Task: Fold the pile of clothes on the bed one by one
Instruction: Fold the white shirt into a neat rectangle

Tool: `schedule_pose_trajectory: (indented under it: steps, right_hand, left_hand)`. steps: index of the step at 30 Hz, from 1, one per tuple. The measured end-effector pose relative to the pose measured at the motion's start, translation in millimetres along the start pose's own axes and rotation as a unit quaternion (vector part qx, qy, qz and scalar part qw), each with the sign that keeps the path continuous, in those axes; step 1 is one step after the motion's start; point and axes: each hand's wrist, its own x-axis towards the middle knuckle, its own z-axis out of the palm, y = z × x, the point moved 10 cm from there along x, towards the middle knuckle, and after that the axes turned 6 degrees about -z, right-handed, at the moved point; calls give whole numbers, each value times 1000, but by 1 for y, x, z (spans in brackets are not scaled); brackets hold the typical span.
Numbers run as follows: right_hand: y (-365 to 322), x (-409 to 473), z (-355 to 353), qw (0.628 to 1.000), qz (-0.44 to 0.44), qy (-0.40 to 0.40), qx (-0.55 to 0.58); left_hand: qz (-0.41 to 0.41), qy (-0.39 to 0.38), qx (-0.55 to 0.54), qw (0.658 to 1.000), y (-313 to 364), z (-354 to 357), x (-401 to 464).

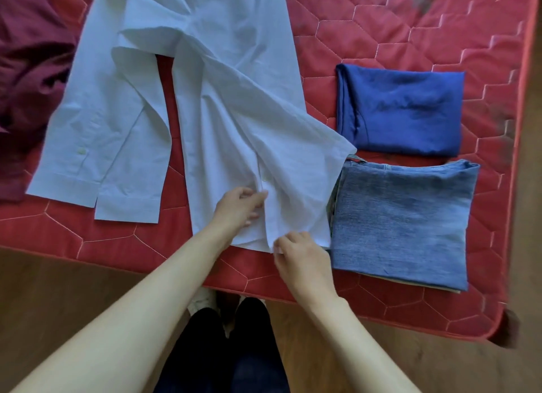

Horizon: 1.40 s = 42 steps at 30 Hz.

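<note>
A white long-sleeved shirt (211, 105) lies spread on the red quilted mattress (366, 34), both sleeves laid toward the near left. My left hand (239, 209) pinches the shirt's front placket near the hem. My right hand (302, 256) pinches the hem's edge just below and to the right. A folded blue garment (401, 108) and folded denim jeans (404, 225) lie to the right of the shirt. A maroon garment (29, 70) sits crumpled at the far left.
The mattress's near edge (117, 260) runs diagonally in front of me, with wooden floor (58, 298) below it. My legs in dark trousers (223, 351) stand against the edge. The mattress's right corner (504, 331) is close to the jeans.
</note>
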Motion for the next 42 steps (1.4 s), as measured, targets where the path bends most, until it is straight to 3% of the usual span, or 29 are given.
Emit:
schedule_pose_trajectory:
  steps: [2,3,5,6,8,11,13,16,18,20,22,24,27,28,30,32,33,37,39,42]
  right_hand:
    - [9,2,11,998,19,-43,48]
    - [12,7,0,997,23,-9,69]
    - [21,21,-42,989,29,130,65]
    - [31,29,-63,978,37,198,49]
    - [62,55,-87,965,77,247,39]
    - [114,109,-90,972,146,180,38]
    - [139,137,-72,981,183,60,-2]
    - [162,149,-50,968,235,-84,-24]
    - [160,146,-60,966,249,-67,23]
    - [149,140,-87,968,242,29,59]
    - [114,127,-120,963,196,167,84]
    - [55,105,-139,949,107,276,104]
    - [-41,69,-100,960,-17,264,97]
    - [-67,61,-74,971,-51,216,88]
    - [-99,49,-11,990,-105,77,50]
    - [-100,38,37,990,-99,-56,78]
    - [-94,35,45,988,-85,-78,105]
    - [-29,46,4,989,20,74,129]
    - [11,65,-12,989,75,83,95]
    - [60,98,-21,991,121,49,19]
  left_hand:
    - [-9,-8,37,999,-17,6,5]
    - [-11,-12,41,999,-22,8,5]
    - [27,13,74,997,-19,6,4]
    - [73,52,117,989,-10,1,-1]
    - [192,167,210,944,16,-17,-22]
    - [327,279,307,849,40,-35,-53]
    - [321,288,379,819,35,-45,-52]
    - [264,242,491,794,8,-55,-34]
    - [238,183,584,755,-16,-53,-24]
    - [246,117,626,731,-36,-47,-25]
    - [281,65,605,742,-49,-38,-34]
    - [296,43,518,801,-51,-39,-40]
    - [171,23,191,966,-47,-65,-31]
    - [133,20,49,990,-44,-75,-28]
    - [75,26,-134,988,-40,-91,-24]
    - [40,45,-125,990,-37,-102,-20]
    - [30,54,-82,995,-36,-105,-17]
    - [63,127,116,983,-24,-108,-6]
    - [71,148,144,976,-15,-104,-4]
    - [56,168,99,979,-6,-99,1]
